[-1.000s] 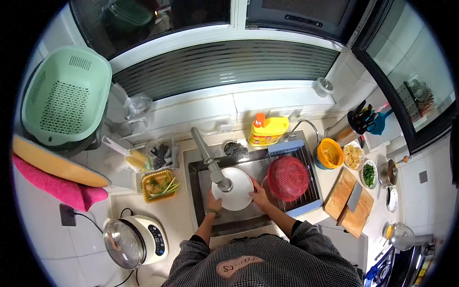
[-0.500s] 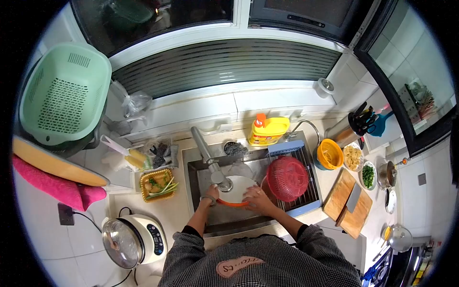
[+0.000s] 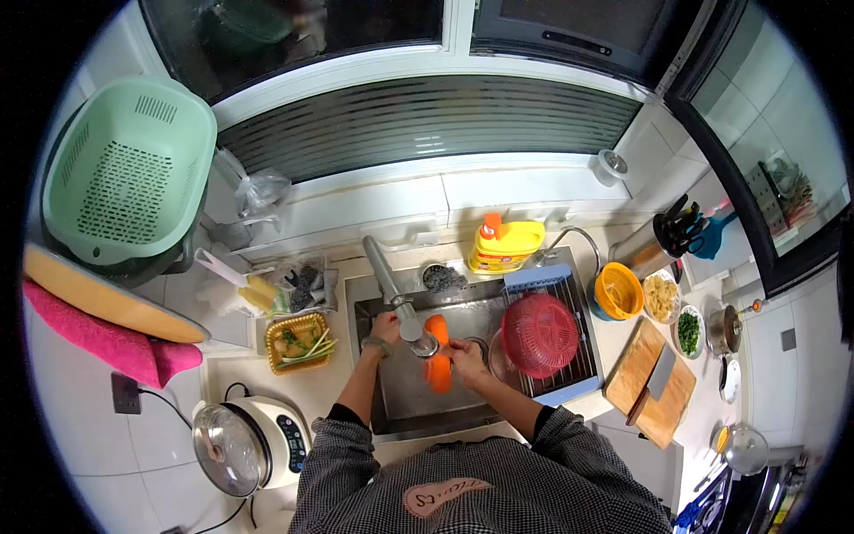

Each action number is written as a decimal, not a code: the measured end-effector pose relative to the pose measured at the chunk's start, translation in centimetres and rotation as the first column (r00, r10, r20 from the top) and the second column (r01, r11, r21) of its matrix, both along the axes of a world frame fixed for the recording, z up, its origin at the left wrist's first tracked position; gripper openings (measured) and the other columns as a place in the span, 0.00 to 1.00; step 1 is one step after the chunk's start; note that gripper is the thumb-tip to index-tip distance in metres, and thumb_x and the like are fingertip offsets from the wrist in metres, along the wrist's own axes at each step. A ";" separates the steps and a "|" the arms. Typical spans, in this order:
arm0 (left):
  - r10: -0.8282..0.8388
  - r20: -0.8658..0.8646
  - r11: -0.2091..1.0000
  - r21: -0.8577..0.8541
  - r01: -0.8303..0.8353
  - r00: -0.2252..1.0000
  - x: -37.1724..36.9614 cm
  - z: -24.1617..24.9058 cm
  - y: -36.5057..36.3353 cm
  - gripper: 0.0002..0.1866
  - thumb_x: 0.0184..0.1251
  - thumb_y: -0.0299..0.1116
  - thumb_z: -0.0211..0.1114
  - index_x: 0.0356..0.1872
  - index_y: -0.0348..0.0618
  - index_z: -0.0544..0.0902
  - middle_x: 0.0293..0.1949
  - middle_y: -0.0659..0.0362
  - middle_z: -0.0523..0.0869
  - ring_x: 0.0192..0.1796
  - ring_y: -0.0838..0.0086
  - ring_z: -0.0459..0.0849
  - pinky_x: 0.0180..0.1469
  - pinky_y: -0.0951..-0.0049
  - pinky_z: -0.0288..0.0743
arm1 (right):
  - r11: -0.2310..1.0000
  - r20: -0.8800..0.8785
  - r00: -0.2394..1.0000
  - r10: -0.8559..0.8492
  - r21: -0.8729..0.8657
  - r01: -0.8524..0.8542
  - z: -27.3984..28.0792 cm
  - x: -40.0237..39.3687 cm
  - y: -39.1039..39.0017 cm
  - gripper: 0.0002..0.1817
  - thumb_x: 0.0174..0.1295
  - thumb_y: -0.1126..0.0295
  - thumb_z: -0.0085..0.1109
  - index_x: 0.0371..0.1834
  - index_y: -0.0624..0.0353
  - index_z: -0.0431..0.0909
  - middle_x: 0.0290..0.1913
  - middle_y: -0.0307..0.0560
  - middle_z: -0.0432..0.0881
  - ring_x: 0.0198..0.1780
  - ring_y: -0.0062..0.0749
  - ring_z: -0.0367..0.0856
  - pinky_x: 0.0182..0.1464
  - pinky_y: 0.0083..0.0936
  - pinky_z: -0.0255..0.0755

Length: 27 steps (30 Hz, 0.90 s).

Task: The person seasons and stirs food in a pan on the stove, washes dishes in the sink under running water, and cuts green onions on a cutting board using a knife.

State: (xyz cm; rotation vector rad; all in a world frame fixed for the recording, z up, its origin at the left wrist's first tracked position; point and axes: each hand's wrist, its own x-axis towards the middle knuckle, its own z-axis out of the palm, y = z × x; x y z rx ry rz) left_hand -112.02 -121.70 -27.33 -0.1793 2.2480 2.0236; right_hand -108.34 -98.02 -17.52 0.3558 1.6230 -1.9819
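An orange bowl [image 3: 437, 375], its inside white a moment ago, is tipped on its side in the steel sink [image 3: 402, 398], right by the faucet [image 3: 403, 311]. My right hand [image 3: 467, 358] grips it from the right, fingers at its side. On the left, my left hand [image 3: 383, 330] is raised beside the faucet neck, its fingertips partly hidden by the faucet; I cannot tell whether they touch it. A red colander [image 3: 539, 335] stands just right of my right hand, over the drying rack [image 3: 569, 388].
Behind the sink stands a yellow detergent bottle [image 3: 505, 248]. To the right, a cleaver [image 3: 657, 374] lies on a cutting board [image 3: 673, 411], near a bowl of chopped greens [image 3: 688, 330]. A yellow basket [image 3: 298, 343] with vegetables and an electric cooker [image 3: 253, 445] are at left.
The bowl has turned from lying face up to standing on its side, its orange outside showing. My left hand has come off its rim and moved up toward the faucet.
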 end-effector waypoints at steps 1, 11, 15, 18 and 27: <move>0.083 0.106 0.997 -0.018 -0.081 0.991 -0.2 1.9 0.5 0.17 0.61 0.42 0.61 0.35 0.35 0.83 0.26 0.56 0.84 0.31 0.73 0.82 0.35 0.69 0.72 | 1.000 -0.001 1.000 0.001 0.002 -0.001 -0.2 0.0 0.1 0.15 0.60 0.72 0.61 0.48 0.67 0.80 0.38 0.40 0.83 0.38 0.24 0.80 0.41 0.21 0.73; 0.187 -0.035 0.977 -0.098 -0.190 0.982 -4.0 1.7 1.6 0.13 0.61 0.35 0.59 0.38 0.35 0.83 0.33 0.48 0.86 0.36 0.61 0.85 0.39 0.63 0.74 | 0.999 -0.160 0.986 0.044 0.038 -0.039 2.6 3.0 1.6 0.12 0.63 0.69 0.60 0.45 0.66 0.81 0.34 0.37 0.82 0.34 0.20 0.78 0.39 0.20 0.72; -0.048 0.013 0.991 -0.125 0.049 0.999 0.2 -4.5 2.2 0.15 0.66 0.38 0.57 0.45 0.35 0.79 0.37 0.46 0.85 0.40 0.58 0.84 0.42 0.63 0.74 | 0.994 -0.325 0.943 0.074 0.099 -0.044 1.3 4.5 2.2 0.15 0.62 0.65 0.62 0.45 0.66 0.82 0.34 0.37 0.82 0.34 0.18 0.77 0.37 0.18 0.71; -0.123 0.382 0.975 0.220 0.039 0.916 7.3 1.6 7.4 0.21 0.68 0.40 0.56 0.52 0.32 0.74 0.39 0.43 0.84 0.46 0.56 0.83 0.47 0.63 0.73 | 0.940 -0.463 0.877 0.127 0.338 0.043 1.3 5.9 2.2 0.14 0.62 0.66 0.61 0.43 0.66 0.81 0.33 0.42 0.83 0.33 0.22 0.78 0.36 0.21 0.71; 0.180 0.047 0.895 -0.422 -0.144 0.983 10.7 12.1 16.2 0.28 0.65 0.33 0.55 0.64 0.34 0.60 0.45 0.36 0.80 0.47 0.42 0.80 0.51 0.51 0.70 | 0.834 -0.630 0.698 0.340 0.545 0.085 2.4 9.8 3.8 0.16 0.52 0.83 0.49 0.44 0.61 0.77 0.40 0.53 0.79 0.39 0.45 0.80 0.39 0.31 0.72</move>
